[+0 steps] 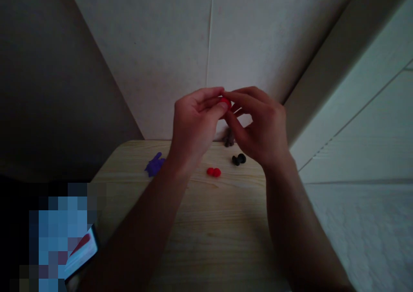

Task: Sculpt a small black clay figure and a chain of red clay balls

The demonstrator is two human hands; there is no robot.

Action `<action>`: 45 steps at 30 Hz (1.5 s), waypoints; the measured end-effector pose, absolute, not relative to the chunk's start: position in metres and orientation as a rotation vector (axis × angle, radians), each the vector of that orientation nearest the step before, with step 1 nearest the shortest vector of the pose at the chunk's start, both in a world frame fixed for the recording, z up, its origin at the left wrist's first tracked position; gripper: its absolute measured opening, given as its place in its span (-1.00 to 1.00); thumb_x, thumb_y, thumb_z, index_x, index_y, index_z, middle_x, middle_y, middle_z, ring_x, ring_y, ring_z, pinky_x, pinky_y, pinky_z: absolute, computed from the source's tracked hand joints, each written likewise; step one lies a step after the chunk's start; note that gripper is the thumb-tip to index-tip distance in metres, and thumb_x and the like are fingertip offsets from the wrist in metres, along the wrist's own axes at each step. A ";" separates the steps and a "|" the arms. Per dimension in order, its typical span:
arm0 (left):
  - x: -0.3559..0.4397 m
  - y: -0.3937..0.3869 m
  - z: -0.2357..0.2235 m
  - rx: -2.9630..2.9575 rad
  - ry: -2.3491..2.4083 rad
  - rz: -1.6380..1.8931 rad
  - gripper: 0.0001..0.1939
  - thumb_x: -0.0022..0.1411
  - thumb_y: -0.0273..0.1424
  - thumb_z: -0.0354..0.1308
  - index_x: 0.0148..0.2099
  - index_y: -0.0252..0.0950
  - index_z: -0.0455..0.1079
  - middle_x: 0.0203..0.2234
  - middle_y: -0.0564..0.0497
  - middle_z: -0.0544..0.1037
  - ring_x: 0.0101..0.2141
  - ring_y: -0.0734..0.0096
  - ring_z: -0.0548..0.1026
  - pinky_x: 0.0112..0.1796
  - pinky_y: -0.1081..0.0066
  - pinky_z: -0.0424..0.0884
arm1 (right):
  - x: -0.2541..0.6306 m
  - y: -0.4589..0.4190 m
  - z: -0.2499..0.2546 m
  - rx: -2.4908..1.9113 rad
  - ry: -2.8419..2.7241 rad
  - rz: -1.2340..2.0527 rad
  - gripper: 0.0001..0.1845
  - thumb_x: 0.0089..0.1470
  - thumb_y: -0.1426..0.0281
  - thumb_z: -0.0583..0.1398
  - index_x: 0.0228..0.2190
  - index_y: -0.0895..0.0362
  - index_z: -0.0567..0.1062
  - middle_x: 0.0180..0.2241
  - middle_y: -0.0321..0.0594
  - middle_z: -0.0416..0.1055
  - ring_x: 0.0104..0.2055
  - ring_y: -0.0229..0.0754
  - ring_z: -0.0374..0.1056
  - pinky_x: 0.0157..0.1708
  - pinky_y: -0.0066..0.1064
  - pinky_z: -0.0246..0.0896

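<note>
Above the far part of the wooden table, both hands meet at a small rounded red lump, which looks like modelling clay. My left hand pinches it between thumb and fingers. From the other side, the thumb and fingertips of my right hand close on its edge. Fingers cover much of the lump. Below the hands lie two small joined red balls and a black piece with rounded ends. A purple lump is partly behind my left wrist, and a grey-brown piece sits at the back.
A pale wall rises right behind the table. Light furniture panels stand to the right, above a pale quilted surface. At the lower left a lit screen shows beside a pixelated patch.
</note>
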State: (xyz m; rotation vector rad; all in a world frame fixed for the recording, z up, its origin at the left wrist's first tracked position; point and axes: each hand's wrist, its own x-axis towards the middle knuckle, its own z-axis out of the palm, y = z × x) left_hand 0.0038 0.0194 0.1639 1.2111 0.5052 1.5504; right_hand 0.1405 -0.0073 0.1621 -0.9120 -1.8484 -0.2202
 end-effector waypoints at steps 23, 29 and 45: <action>-0.020 -0.007 0.086 1.064 0.801 1.510 -0.76 0.17 -0.24 0.19 -0.26 -0.33 0.51 -0.48 0.01 0.56 -0.49 0.43 0.49 -0.41 0.44 0.38 | 0.120 -0.055 0.093 -1.103 -1.558 0.732 -0.56 0.35 0.00 0.12 -0.21 0.12 0.53 -0.64 -0.41 0.35 -0.64 -0.29 0.28 -0.61 -0.48 0.17; -0.037 -0.023 0.047 1.271 0.871 1.572 -0.69 0.28 -0.20 0.14 -0.38 -0.30 0.51 -0.69 0.14 0.32 -0.60 0.50 0.28 -0.49 0.45 0.20 | 0.100 -0.066 0.041 -0.883 -0.944 1.642 -0.44 0.14 -0.15 0.19 -0.54 0.04 0.29 -0.73 -0.54 -0.01 -0.76 -0.34 -0.09 -0.79 -0.48 -0.10; -0.042 -0.034 0.022 1.645 0.881 1.472 -0.63 0.34 -0.24 0.08 -0.47 -0.28 0.47 -0.71 0.12 0.36 -0.62 0.50 0.34 -0.49 0.46 0.23 | 0.094 -0.076 0.013 -0.691 -0.917 1.787 -0.77 0.15 0.22 0.16 -0.47 0.06 0.34 -0.69 -0.49 0.01 -0.68 -0.33 -0.13 -0.67 -0.50 -0.07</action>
